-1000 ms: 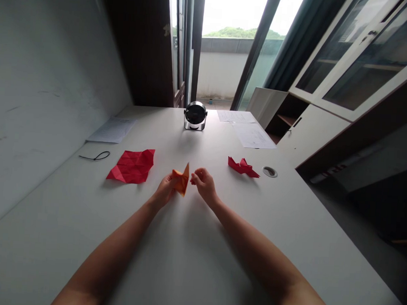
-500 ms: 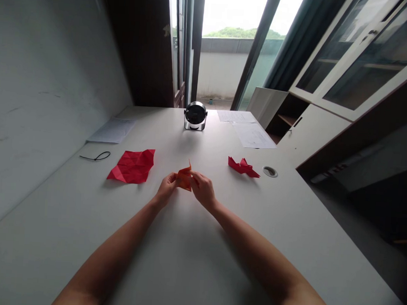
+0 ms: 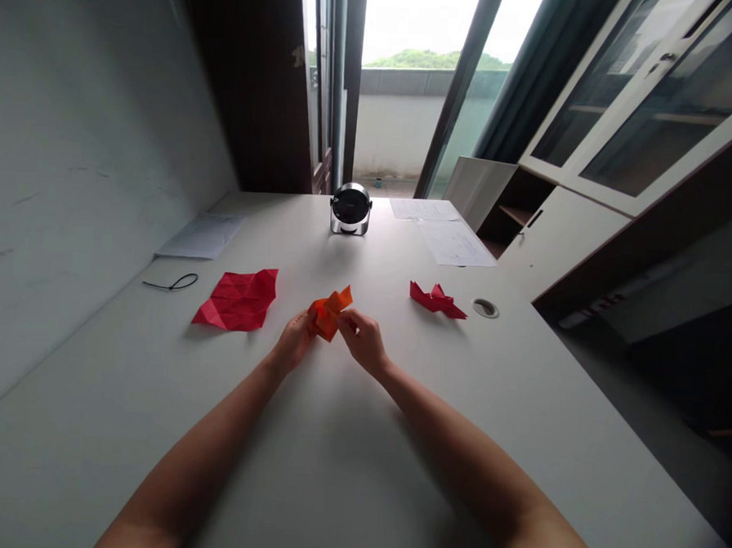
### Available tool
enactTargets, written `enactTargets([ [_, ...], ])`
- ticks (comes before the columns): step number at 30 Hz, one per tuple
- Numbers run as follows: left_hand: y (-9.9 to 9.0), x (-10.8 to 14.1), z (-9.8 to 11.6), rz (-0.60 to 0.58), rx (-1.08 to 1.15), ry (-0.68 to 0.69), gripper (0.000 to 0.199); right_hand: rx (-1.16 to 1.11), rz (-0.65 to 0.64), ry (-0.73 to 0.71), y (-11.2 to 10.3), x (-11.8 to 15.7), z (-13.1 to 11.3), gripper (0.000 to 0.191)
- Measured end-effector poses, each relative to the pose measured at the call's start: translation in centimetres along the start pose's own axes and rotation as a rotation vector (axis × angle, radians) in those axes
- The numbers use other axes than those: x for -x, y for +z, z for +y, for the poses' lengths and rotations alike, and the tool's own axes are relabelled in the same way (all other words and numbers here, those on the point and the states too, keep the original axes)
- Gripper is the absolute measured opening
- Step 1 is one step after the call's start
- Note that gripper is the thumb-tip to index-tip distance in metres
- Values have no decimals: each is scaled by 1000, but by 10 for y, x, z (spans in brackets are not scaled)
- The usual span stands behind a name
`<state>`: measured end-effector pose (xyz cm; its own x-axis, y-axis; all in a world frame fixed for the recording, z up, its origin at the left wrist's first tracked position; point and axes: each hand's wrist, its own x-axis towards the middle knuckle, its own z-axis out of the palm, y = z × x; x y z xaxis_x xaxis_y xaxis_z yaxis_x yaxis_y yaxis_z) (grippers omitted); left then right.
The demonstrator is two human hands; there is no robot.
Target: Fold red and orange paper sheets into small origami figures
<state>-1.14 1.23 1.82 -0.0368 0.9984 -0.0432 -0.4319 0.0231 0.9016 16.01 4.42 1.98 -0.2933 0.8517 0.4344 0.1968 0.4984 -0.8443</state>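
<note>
Premises appear to be a small office or study; which of the two cannot be established. A white table (image 3: pixel 343 469) with a round cable hole (image 3: pixel 485 308) carries marked sheets of paper (image 3: pixel 457 242) near its far right corner. To the right stands a white cabinet (image 3: pixel 573 236) with glazed upper doors and a lock (image 3: pixel 668 57). Beyond the table, a dark-framed glass door (image 3: pixel 464 75) faces a walled balcony (image 3: pixel 398 132).

Daylight enters through the far window (image 3: pixel 401 129), where the sky (image 3: pixel 422 19) is blown out to white. A pale sheen lies on the table's (image 3: pixel 382 254) far end; the nearer part is greyer, with soft shadows. The orange paper (image 3: pixel 327 321) looks bright, its fine creases indistinct. Wide-angle stretching slants the cabinet (image 3: pixel 574 228); the lower right corner is dark and blurred.
</note>
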Motion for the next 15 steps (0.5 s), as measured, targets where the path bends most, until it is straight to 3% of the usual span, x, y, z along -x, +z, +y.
enactTargets([
  [7,-16,-8,-6,77,173,-18,35,-367,105,153,2,-7,14,20],
  [15,-25,-12,-12,204,179,17,25,-438,245,257,-4,-16,32,26],
])
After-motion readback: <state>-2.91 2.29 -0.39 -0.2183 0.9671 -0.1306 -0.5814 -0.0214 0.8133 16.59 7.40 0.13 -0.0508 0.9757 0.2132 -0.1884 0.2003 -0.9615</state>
